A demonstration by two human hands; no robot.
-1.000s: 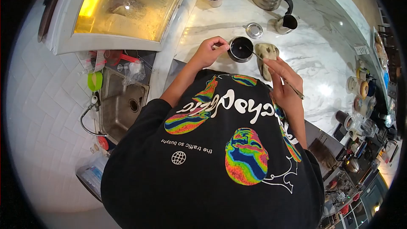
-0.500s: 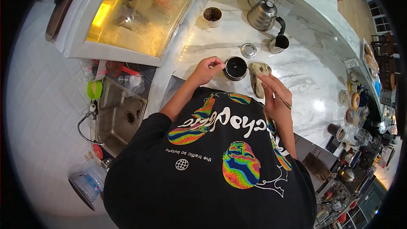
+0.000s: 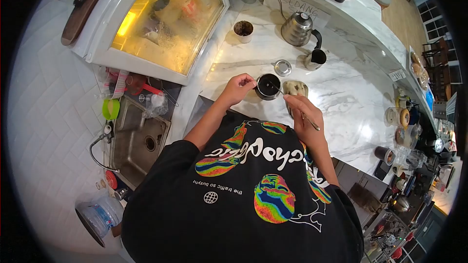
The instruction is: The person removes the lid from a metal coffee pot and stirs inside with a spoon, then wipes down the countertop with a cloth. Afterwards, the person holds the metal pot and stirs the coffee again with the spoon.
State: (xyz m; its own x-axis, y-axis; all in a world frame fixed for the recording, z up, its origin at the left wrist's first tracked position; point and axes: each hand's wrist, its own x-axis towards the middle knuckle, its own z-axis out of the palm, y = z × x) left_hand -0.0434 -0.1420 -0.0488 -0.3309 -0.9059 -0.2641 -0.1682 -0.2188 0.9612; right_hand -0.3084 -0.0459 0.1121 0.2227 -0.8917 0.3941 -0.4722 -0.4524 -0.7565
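Observation:
A small round cup (image 3: pixel 267 95) of dark liquid stands on the marble counter in front of me. My left hand (image 3: pixel 239 90) pinches it at its left edge, thumb and index finger together. In my right hand (image 3: pixel 306 117), closed fingers hold a slim metal spoon (image 3: pixel 316 126); its far end reaches over the rim into the dark liquid, where its bowl is hidden. A stained, crumpled cloth (image 3: pixel 296 88) lies just right of the cup, partly behind my right hand. Beyond the cup sits a round metal lid (image 3: pixel 282 67).
Farther back are a gooseneck kettle (image 3: pixel 297 30), a metal pitcher (image 3: pixel 315 60) and a white cup with dark grounds (image 3: pixel 243 31). A lit glass-door cabinet (image 3: pixel 165 24) and a sink (image 3: pixel 127 152) are at left. Jars and containers (image 3: pixel 393 116) crowd the right side.
My right hand has moved left toward the cup, and the spoon's end has gone from near the right rim to inside it. My left hand keeps its pinch. The view has shifted slightly.

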